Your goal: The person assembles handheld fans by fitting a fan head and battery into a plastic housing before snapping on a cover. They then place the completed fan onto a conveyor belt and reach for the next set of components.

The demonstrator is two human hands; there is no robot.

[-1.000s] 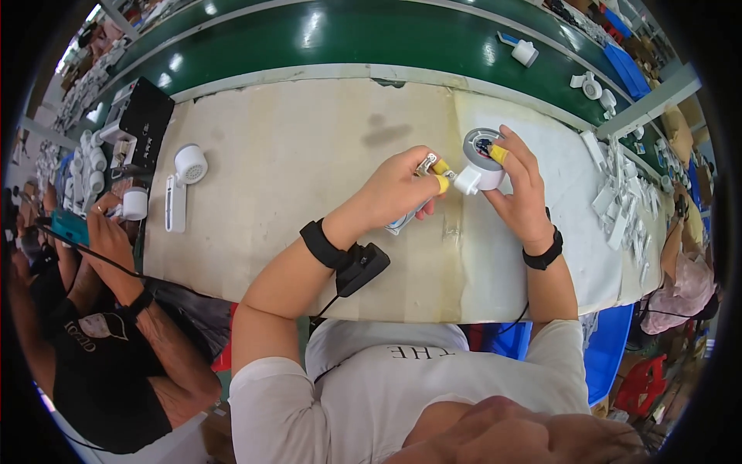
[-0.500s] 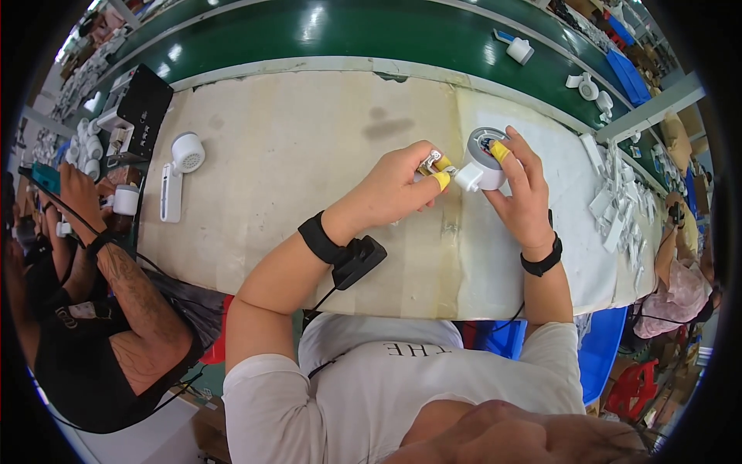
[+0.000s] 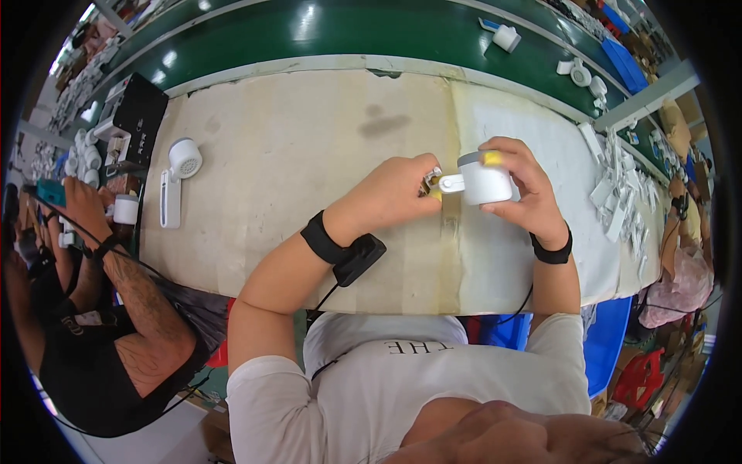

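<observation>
My right hand (image 3: 535, 189) grips a white cylindrical housing (image 3: 488, 187) with a grey rim by its side, above the table. The housing's short white neck (image 3: 450, 184) points left toward my left hand (image 3: 390, 189). That hand is closed around a small shiny metal piece (image 3: 427, 185) at the end of the neck; what kind of piece it is, and whether it is joined to the neck, I cannot make out. Yellow coverings sit on fingertips of both hands. The grey-rimmed end of the housing faces away from me.
Left on the pale table (image 3: 270, 139) lies a white device (image 3: 171, 197) with a round perforated head. A black box (image 3: 139, 116) stands beyond it. White parts (image 3: 618, 193) are heaped on the right. A green conveyor (image 3: 348, 31) runs behind. A co-worker's arm (image 3: 143, 286) is at left.
My right hand has tipped the housing, so its open grey-rimmed face has turned away and its white side shows. Both hands keep their hold.
</observation>
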